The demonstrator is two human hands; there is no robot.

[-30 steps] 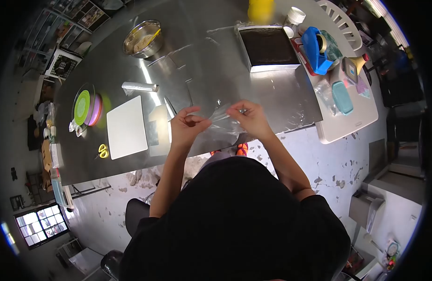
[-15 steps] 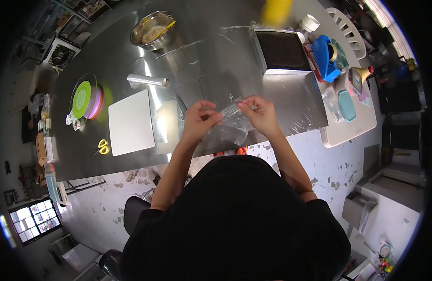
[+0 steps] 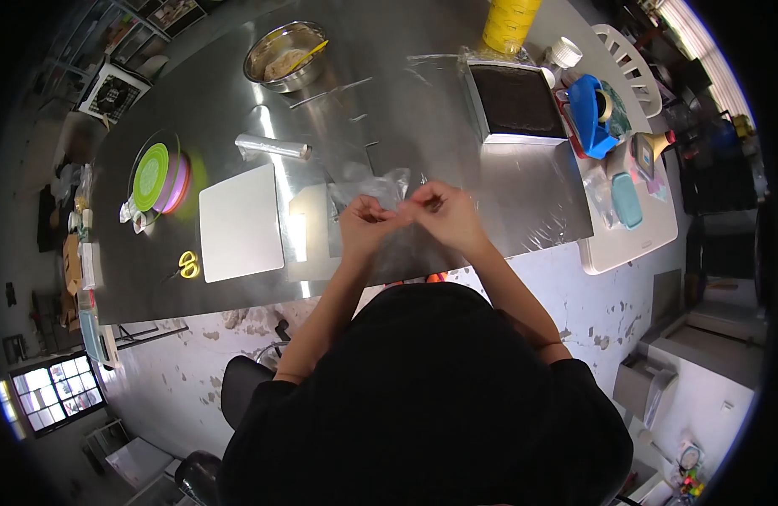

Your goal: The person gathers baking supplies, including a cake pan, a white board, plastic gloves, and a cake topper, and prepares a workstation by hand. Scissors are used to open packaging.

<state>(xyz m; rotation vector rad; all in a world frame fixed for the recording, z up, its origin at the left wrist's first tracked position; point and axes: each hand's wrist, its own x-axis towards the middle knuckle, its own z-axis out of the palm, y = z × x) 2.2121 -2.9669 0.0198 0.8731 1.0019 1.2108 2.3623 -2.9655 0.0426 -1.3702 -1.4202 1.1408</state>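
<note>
Over the near edge of the steel table, my left hand (image 3: 368, 226) and my right hand (image 3: 445, 218) meet with fingers bent and closed in a pinch. Between and behind them is a piece of thin clear plastic (image 3: 374, 185), crumpled and see-through. Its upper part spreads out beyond the left fingers, while the part at the fingertips is mostly hidden. To the left of my hands lie a white board (image 3: 241, 223) and a roll of plastic wrap (image 3: 273, 148).
A metal bowl (image 3: 258, 69) holding dough and a yellow spatula stands at the back. Back right are a pan of dark cake (image 3: 515, 99) and a yellow cylinder (image 3: 511, 24). Yellow-handled scissors (image 3: 188, 265) and a green disc (image 3: 151, 177) lie left. A white side table (image 3: 604, 253) adjoins the right.
My hands have come together, the right moving left. The plastic, stretched between them before, now spreads behind the left fingers. The view has shifted slightly.
</note>
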